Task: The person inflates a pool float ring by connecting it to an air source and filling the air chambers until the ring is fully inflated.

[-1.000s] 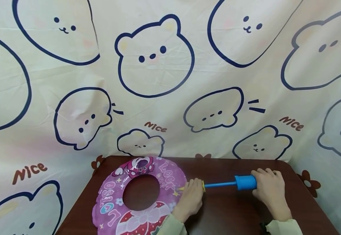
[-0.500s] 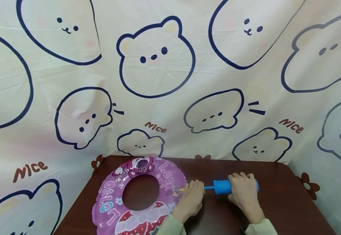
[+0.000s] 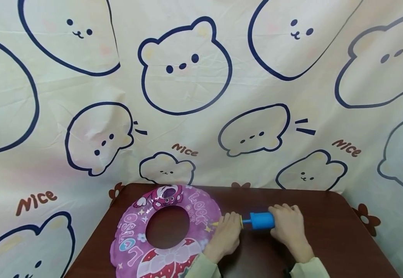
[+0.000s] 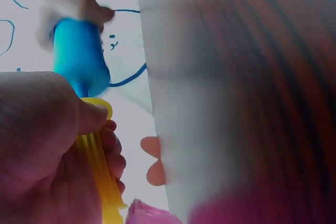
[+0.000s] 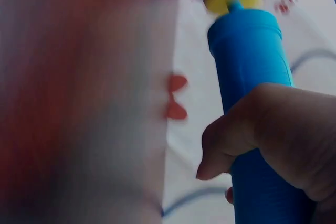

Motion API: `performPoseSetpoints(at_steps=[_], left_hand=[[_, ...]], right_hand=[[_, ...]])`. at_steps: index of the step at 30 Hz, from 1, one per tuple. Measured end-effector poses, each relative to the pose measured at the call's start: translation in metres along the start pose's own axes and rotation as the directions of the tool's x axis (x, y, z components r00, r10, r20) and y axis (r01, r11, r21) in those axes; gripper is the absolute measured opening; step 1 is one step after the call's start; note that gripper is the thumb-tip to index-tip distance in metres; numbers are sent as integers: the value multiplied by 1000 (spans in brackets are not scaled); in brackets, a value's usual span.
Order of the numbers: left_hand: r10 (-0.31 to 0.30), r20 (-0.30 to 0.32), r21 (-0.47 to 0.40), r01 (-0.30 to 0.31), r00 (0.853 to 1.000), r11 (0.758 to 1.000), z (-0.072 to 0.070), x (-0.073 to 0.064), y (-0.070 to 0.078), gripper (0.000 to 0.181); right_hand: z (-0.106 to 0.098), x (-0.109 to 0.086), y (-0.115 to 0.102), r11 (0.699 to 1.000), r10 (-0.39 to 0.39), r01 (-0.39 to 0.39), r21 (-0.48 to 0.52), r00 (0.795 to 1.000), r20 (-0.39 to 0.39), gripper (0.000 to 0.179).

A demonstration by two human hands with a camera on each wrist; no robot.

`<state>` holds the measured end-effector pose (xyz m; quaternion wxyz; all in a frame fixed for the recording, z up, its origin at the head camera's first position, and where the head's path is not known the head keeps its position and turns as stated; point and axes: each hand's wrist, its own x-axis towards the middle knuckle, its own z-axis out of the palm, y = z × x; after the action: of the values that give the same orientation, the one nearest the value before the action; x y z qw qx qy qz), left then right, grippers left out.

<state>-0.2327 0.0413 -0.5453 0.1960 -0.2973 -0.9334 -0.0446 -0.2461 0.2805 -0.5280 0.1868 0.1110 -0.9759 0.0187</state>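
A hand pump with a blue barrel (image 3: 262, 220) and a yellow nozzle end (image 4: 96, 166) lies level between both hands. My left hand (image 3: 225, 234) grips the yellow end, thumb pressed near its round flange in the left wrist view. Its tip points at a pink inflatable swim ring (image 3: 126, 231) printed with a bear and strawberries. The ring looks filled out. My right hand (image 3: 289, 231) is wrapped round the blue barrel, which the right wrist view shows as a long cylinder (image 5: 252, 51). Only a short length of the thin blue rod shows between flange and barrel.
A dark brown table (image 3: 329, 224) lies under the ring and hands. Behind and beside it hangs a cream cloth (image 3: 194, 131) with bear outlines and "Nice" lettering. The cloth meets the table's back edge.
My right hand has moved left with the blue barrel, and the long exposed rod has shortened to a stub. My left hand and the swim ring have stayed in place.
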Motion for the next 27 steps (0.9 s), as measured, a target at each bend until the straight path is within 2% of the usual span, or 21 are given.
performPoseSetpoints(at_steps=[3,8,14,20,24,27], left_hand=[[-3,-18,-18,3,1000,1000,-1,1,-1,22],[-16,29,-70,18,999,997,-1,1,-2,19],[-2,35,-99,6,999,995,-1,2,-5,13],[20,26,-106,-17,999,994,1,4,-8,12],[35,14,-112,-33,999,993,4,4,-7,13],[29,39,-137,-23,999,990,4,4,-6,15]], right_hand=[[-6,-3,22,1000,19,-19,20,1000,-13,44],[-16,-9,52,998,57,-56,33,998,-21,41],[-27,-14,70,993,113,-113,30,993,-19,47],[-23,-7,56,998,64,-65,-6,997,-46,52],[-15,-1,36,999,19,-21,-43,998,-60,53],[-8,1,18,998,2,-6,-60,998,-59,51]])
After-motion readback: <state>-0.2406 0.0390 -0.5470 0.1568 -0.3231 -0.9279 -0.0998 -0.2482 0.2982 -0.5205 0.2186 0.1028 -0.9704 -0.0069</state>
